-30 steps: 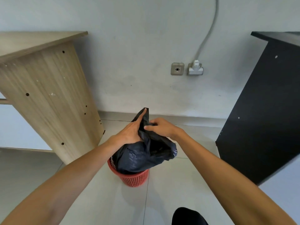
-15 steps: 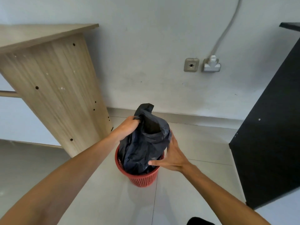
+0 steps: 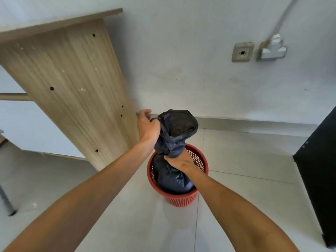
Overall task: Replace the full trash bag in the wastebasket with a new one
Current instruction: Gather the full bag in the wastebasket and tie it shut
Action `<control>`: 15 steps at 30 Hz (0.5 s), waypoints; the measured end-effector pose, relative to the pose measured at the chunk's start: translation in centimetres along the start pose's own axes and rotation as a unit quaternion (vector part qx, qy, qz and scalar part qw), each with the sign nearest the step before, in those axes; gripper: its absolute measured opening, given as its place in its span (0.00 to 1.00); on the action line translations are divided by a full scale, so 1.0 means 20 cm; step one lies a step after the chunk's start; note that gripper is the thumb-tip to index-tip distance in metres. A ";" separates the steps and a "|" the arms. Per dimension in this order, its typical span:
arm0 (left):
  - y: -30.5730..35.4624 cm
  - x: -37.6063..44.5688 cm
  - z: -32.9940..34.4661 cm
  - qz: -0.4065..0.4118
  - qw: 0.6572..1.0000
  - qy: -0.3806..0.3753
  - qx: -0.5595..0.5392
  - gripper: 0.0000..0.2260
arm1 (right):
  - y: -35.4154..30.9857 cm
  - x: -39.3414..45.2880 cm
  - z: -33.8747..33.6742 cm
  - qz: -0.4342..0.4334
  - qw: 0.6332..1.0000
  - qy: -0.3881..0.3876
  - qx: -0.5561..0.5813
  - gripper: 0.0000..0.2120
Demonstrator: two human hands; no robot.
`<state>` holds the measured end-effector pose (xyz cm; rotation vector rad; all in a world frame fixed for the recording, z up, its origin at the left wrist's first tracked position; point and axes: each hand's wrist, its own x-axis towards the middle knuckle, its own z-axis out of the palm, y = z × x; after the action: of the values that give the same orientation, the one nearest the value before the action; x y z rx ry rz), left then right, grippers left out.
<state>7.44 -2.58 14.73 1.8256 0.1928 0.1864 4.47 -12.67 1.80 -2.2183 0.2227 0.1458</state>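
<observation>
Left hand [image 3: 148,127] pinches the trash bag [image 3: 174,142] top; right hand [image 3: 180,161] squeezes its neck (bag sits in the red wastebasket [image 3: 181,199]), wooden desk panel [image 3: 72,84] just left.

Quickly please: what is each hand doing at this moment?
Left hand: grips the gathered top of the black plastic trash bag.
Right hand: grips the bag's twisted neck, above the red mesh wastebasket.

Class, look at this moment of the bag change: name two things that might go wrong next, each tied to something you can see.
1. The black bag sits snugly in the red basket; pulling up may lift the basket too, since neither hand holds it.
2. The left hand grips the bag's top and the right hand squeezes its neck, but the mouth looks untied, so rubbish might spill if it tips.
</observation>
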 end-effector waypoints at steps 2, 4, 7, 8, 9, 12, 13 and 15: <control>-0.08 -0.01 -0.08 0.126 0.987 0.045 0.084 0.30 | -0.02 0.01 -0.03 -0.016 0.992 -0.034 -0.117 0.18; -0.17 -0.07 -0.15 0.382 0.890 -0.065 0.243 0.39 | -0.02 0.01 -0.04 -0.050 0.972 -0.053 -0.224 0.15; -0.27 -0.12 -0.15 0.617 0.571 -0.295 0.454 0.44 | 0.02 0.03 -0.02 -0.095 0.957 -0.105 -0.252 0.22; -0.32 -0.11 -0.14 0.624 0.501 -0.332 0.499 0.45 | 0.03 0.04 -0.02 -0.102 0.951 -0.134 -0.260 0.25; -0.37 -0.09 -0.13 0.607 0.469 -0.346 0.540 0.48 | 0.04 0.05 -0.01 -0.107 0.941 -0.152 -0.282 0.27; -0.47 0.02 -0.10 0.534 0.485 -0.308 0.620 0.55 | 0.04 0.08 -0.04 -0.123 0.951 -0.132 -0.252 0.28; -0.48 0.06 -0.09 0.525 0.485 -0.285 0.639 0.53 | 0.05 0.08 -0.05 -0.127 0.965 -0.119 -0.195 0.27; -0.47 0.10 -0.07 0.516 0.459 -0.256 0.676 0.40 | 0.09 0.03 -0.08 -0.129 0.985 -0.088 -0.074 0.32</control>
<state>8.81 1.69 6.08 3.2117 -1.8056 0.3472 4.73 -15.14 1.25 -2.3433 -0.1776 0.2206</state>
